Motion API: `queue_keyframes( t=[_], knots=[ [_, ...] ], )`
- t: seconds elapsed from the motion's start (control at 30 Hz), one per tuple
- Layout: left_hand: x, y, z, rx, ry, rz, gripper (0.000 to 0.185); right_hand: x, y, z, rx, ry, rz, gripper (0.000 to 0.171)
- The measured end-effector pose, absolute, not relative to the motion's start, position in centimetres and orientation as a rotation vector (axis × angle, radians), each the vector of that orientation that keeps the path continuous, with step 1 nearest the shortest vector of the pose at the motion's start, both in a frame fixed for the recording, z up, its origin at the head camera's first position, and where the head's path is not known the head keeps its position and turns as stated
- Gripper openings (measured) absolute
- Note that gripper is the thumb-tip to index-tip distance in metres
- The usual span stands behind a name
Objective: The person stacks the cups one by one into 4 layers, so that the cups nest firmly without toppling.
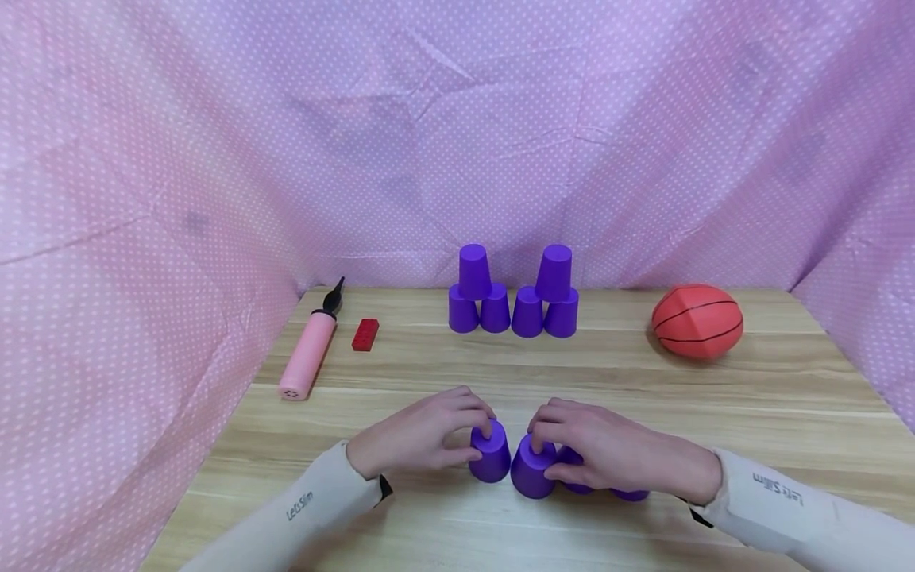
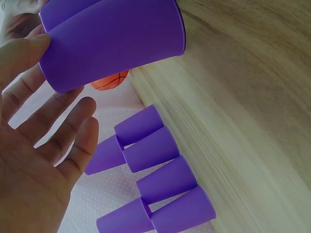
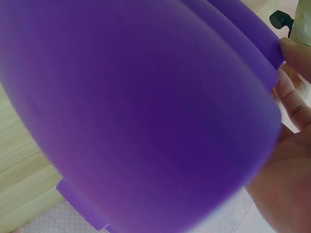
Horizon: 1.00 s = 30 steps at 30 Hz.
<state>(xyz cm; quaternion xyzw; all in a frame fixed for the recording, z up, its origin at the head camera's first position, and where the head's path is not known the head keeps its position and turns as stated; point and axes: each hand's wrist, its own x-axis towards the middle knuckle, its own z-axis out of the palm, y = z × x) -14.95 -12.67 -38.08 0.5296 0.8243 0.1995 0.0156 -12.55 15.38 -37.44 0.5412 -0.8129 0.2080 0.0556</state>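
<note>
My left hand (image 1: 418,437) curls its grip round one upturned purple plastic cup (image 1: 490,454), and my right hand (image 1: 608,449) pinches the neighbouring purple plastic cup (image 1: 532,469), both near the front of the wooden worktop (image 1: 715,413). Further back I see six stacked purple cups (image 1: 513,294), an orange rubber basketball (image 1: 696,321), a red plastic brick (image 1: 365,334) and a pink hand pump (image 1: 309,355).

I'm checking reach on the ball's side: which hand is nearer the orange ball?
Right. The right hand, gripping a purple plastic cup, sits nearer the orange rubber ball, which lies beyond and outward of it. The left hand is farther, across the cups.
</note>
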Motion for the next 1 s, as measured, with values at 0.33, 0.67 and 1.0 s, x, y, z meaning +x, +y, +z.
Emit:
queue_keyframes(
  t=[0.33, 0.67, 1.0],
  knots=[
    [-14.92, -12.61, -38.1, 1.642, 2.569, 0.633, 0.018, -12.65, 15.41, -37.46, 1.639, -2.506, 0.609, 0.024],
    [-14.81, -12.63, -38.23, 1.634, 2.569, 0.631, 0.018, -12.65, 15.34, -37.71, 1.655, -2.472, 0.606, 0.023],
    [-15.28, -13.16, -37.52, 1.65, 2.629, 0.651, 0.018, -13.28, 15.69, -37.09, 1.624, -2.398, 0.634, 0.021]
  ],
)
